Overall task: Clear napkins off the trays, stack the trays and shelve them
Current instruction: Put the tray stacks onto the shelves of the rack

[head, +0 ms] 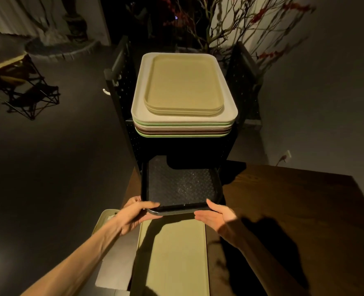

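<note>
1. The person stands at the end of a dark wooden table (pixel 283 199), both bare arms reaching forward toward a black cart (pixel 125 99) with perforated side panels
2. The left hand (pixel 134 214) grips the near left corner of a stack of black trays (pixel 176 184), thumb lying along the top of the near rim and the fingers curled underneath
3. The right hand (pixel 217 214) is at the near right corner of the same stack, thumb up against the rim and the palm open and turned inward; the fingers go under the edge, and how tightly they close I cannot tell
4. The black trays have a textured, bumpy surface, and several thin edges show at the near rim; the far end of the stack reaches into the lower level of the cart while the near end sticks out toward the person
5. On the cart's top sits a taller stack of trays (pixel 183 122), with white, pale green, pink and brown edges showing, and two smaller tan trays (pixel 183 82) lie on top of it
6. Below the hands a yellow-green tray (pixel 176 259) lies on the table's near end
7. Beside it on the left, a pale tray (pixel 106 218) shows only in part behind the left forearm
8. Bare branches with red blossoms (pixel 260 16) rise behind the cart
</note>
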`<state>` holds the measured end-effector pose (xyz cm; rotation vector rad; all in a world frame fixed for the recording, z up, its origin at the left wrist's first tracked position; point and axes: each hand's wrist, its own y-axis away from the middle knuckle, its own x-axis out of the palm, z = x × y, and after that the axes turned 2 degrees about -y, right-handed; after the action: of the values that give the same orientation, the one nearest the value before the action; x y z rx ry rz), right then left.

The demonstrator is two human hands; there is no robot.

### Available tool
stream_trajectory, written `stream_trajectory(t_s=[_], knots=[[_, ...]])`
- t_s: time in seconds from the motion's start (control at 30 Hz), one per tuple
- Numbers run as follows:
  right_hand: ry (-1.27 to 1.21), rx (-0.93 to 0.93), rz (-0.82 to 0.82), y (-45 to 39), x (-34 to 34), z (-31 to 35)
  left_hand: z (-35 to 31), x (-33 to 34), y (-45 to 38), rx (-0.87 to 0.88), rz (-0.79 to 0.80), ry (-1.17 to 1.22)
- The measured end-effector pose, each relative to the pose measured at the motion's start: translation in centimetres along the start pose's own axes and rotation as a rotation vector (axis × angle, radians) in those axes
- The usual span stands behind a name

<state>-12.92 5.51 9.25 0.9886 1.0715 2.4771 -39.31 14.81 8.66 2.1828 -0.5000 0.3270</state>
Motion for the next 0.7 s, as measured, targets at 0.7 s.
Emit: stream_trajectory(t_s=[0.7], knots=[[0.018, -0.188, -0.008, -3.6, 3.6, 2.6, -2.7, 2.5, -3.9, 0.194, -0.216, 0.296]])
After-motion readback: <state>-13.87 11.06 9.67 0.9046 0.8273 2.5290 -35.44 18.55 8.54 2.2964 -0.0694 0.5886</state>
